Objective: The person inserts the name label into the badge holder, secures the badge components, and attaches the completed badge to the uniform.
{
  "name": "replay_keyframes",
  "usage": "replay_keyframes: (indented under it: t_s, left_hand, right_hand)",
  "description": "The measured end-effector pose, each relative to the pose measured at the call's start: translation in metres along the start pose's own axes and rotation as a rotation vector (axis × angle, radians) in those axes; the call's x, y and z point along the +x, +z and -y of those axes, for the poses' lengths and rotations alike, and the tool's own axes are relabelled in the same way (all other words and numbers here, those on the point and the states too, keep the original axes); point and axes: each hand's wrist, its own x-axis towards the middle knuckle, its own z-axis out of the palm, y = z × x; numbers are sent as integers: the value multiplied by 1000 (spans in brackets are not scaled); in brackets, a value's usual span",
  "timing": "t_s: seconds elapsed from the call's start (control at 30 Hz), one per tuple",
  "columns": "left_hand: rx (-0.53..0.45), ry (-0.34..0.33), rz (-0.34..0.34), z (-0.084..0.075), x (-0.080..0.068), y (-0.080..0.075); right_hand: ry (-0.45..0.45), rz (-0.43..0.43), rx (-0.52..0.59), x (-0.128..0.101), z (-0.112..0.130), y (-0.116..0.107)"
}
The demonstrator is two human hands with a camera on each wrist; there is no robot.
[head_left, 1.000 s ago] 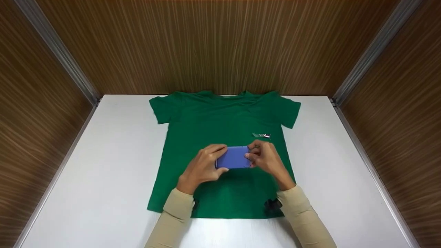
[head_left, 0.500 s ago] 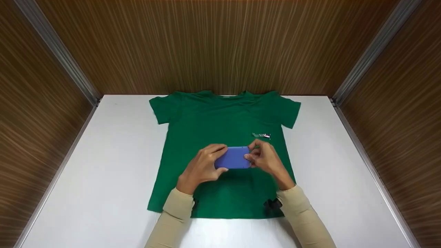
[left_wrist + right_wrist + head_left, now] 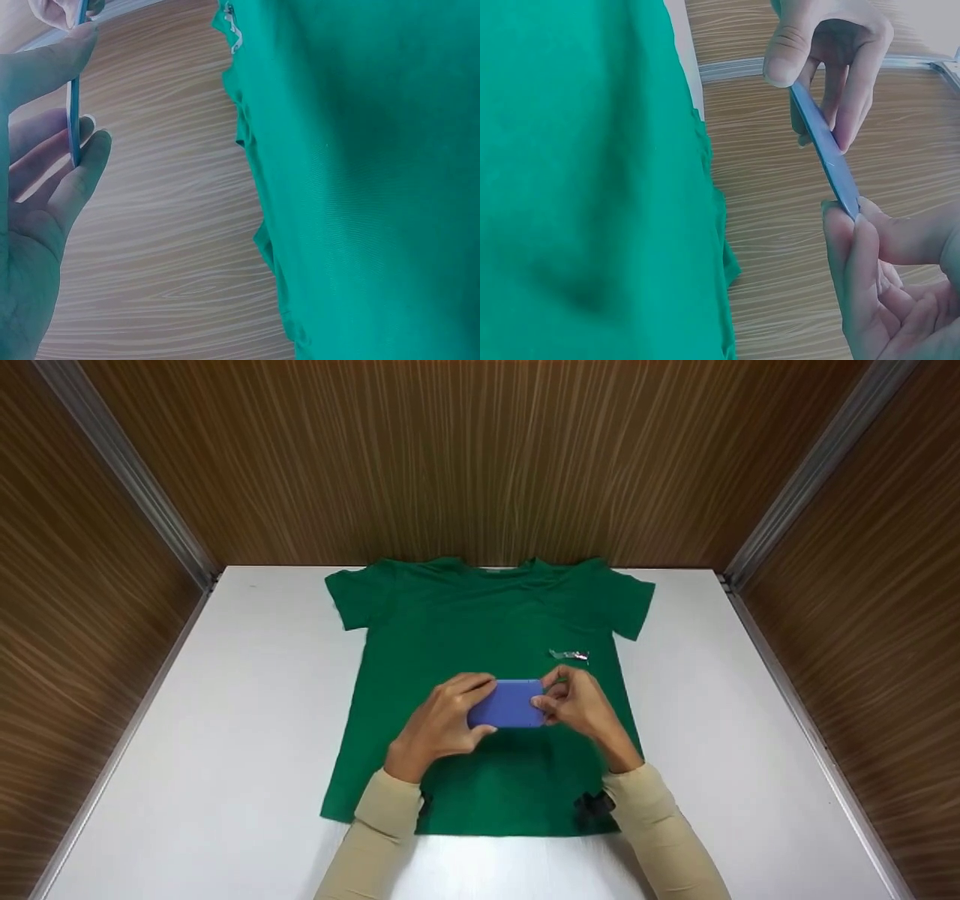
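Above the green T-shirt (image 3: 480, 622) I hold a thin, flat purple rectangular card (image 3: 508, 703) in both hands. My left hand (image 3: 442, 716) grips its left end, fingers along the top edge and thumb at the bottom corner. At the other end, the right hand (image 3: 577, 703) pinches the card between thumb and fingers. The right wrist view shows the card (image 3: 829, 154) edge-on and tilted, with a fingertip of each hand at its ends. A small silvery strip (image 3: 570, 655), perhaps a clip on a clear strap, lies on the shirt beyond the right hand.
The shirt is spread on a white tabletop (image 3: 225, 720), neckline towards the back. Wood-grain panels enclose the table: a back wall (image 3: 480, 457), a left wall (image 3: 82, 607) and a right wall (image 3: 862, 607). Metal strips run along their corners.
Almost nothing differs. Both hands stay on the card, which has tilted very slightly; the shirt and the silvery strip have not moved.
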Motion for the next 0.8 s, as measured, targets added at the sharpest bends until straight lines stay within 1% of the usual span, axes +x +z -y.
replay_keyframes:
  t_s: [0.23, 0.37, 0.5, 0.67, 0.8]
  left_hand:
    - [-18, 6, -1, 0, 0, 1]
    - [-45, -14, 15, 2, 0, 4]
    - [-40, -34, 34, 4, 0, 6]
    - [-5, -12, 33, 5, 1, 8]
    - [-23, 9, 49, 3, 3, 10]
  right_hand:
    - [8, -3, -5, 0, 0, -1]
    - [7, 13, -4, 1, -1, -1]
    - [-1, 35, -3, 2, -1, -2]
    - [-13, 40, 7, 2, -2, -3]
    - [-13, 52, 6, 2, -4, -2]
